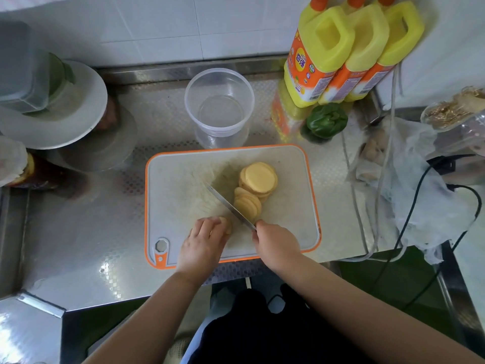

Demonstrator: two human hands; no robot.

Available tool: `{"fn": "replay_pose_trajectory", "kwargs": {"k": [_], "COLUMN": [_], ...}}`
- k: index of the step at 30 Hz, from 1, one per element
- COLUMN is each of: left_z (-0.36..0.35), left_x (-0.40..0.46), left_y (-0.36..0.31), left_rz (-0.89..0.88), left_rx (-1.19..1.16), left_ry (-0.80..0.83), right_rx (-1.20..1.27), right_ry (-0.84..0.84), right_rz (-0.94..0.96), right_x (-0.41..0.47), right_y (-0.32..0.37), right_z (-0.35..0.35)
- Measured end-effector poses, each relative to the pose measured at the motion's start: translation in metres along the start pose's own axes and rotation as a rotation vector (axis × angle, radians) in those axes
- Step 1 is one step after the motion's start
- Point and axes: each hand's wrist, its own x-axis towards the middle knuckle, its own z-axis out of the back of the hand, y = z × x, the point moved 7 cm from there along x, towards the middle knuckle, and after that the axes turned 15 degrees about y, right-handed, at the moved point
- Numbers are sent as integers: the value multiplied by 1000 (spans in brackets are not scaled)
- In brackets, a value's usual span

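As I watch the feed, potato end [227,225]: on the cutting board [181,185], near side, under the left grip [203,243]
left grip: fingers curled over the potato end, holding it
right grip [275,243]: closed round the knife [231,207] handle
knife: blade between potato end and slices [258,179]
bench [78,232]: carries cutting board, clear tub [219,106] behind

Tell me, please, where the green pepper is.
In the head view, the green pepper sits upper right on the steel counter, before the yellow bottles, beyond the cutting board.

Kitchen: steel counter [78,232], cutting board [183,179]
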Motion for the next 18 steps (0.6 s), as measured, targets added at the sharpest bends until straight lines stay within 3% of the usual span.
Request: {"fn": "replay_pose_trajectory", "kwargs": {"k": [8,18], "left_z": [-7,-13], "left_x": [-3,-5], "left_y": [8,14], "left_rz": [-5,-2], "left_rx": [-182,-239], "left_ry": [-67,-85], "right_rx": [-94,-209], "right_ry": [-90,68], "right_rz": [131,9], "right_x": [-23,-12], "right_y": [28,30], "right_z": [6,-1]}}
